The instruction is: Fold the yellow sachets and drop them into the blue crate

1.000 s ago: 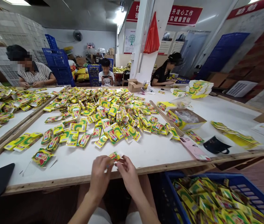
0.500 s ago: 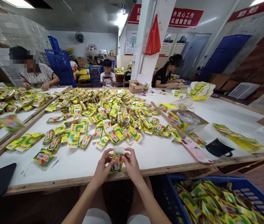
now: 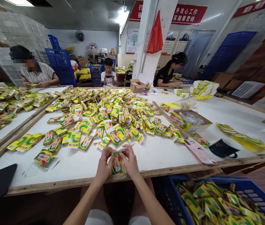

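A small yellow-and-green printed box [image 3: 116,163] stands upright near the front edge of the white table, its printed face toward me. My left hand [image 3: 104,163] grips its left side, thumb on the front. On the right side my right hand [image 3: 129,161] holds it too, fingers bent over the top end. The white flap at the top no longer shows; my fingers partly cover that end. Beyond my hands lies a large heap of similar small boxes [image 3: 115,111], several with white end flaps sticking out.
A blue basket [image 3: 169,187] filled with similar boxes stands below the table at right. On the table are a black mug [image 3: 223,148], a pink pad-like item [image 3: 200,151], an open carton [image 3: 199,126] and a black phone-like object [image 3: 0,184]. Wooden strips [image 3: 20,134] divide the tabletop. Other people sit across.
My fingers have come together over the box's top, and the white flap is now out of sight. A box near the heap's front left lies turned differently. The view has shifted slightly.
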Available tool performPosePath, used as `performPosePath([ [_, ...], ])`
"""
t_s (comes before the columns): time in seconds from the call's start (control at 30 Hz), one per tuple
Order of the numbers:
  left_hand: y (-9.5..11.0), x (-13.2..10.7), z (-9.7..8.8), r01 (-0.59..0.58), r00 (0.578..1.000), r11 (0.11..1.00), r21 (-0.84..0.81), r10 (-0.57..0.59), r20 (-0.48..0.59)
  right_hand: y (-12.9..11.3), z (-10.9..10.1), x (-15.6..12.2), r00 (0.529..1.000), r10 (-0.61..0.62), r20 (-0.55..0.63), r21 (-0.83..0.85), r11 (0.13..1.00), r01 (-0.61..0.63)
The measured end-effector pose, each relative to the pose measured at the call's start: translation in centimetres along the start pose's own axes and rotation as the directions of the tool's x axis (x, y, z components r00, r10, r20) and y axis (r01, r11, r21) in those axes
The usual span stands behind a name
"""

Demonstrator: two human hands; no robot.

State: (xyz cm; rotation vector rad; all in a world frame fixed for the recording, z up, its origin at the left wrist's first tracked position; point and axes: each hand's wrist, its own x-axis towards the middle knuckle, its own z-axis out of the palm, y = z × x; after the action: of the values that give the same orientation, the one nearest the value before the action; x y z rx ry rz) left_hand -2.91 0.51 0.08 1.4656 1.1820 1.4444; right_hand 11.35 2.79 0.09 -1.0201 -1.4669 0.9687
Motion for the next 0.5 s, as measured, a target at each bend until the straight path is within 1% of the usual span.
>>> performPosePath([
  [0.13,0.7,-0.3,0.1,-0.005,1.000,0.996,0.085,0.003,0.015,-0.7,-0.3,-0.5,0.996,-0.057,0.071,-0.046,0.997,0.061],
  [0.23,1.2,-0.4,0.1,0.032,0.999,0.997,0.064,-0.031,-0.019,-1.2,-0.4,-0.7,0.996,-0.065,0.058,-0.063,0.996,0.069],
  [0.4,0.7,0.4,0.1,0.155,0.986,0.987,-0.049,-0.157,-0.054,-1.0,0.2,-0.1,1.000,0.023,-0.001,-0.103,0.994,-0.023],
  [0.5,0.0,0.9,0.2,0.191,0.977,0.975,-0.114,-0.200,-0.075,-0.8,0.3,0.5,0.997,0.071,0.004,-0.099,0.993,-0.070],
])
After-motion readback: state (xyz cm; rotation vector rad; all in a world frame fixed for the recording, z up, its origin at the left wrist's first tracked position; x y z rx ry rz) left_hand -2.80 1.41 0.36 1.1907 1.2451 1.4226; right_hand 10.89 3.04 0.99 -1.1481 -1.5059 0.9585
